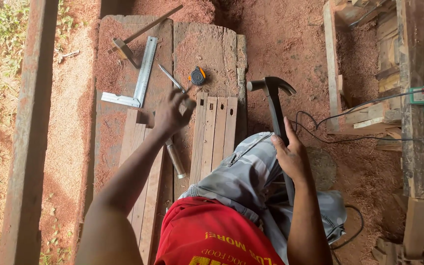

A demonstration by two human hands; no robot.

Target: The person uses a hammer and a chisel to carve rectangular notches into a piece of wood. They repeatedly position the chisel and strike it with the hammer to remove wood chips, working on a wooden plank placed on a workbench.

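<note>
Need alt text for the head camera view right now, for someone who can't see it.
Seen from above, a seated person's right hand grips a claw hammer upright, while the left hand reaches over slotted wooden slats on a dusty workbench. A metal square and tape measure lie nearby.

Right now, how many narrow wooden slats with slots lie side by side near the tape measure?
4. The slotted slats lie side by side on the plank bench, just below the tape measure and right of the left hand. Their lower ends are hidden by the knee.
</note>
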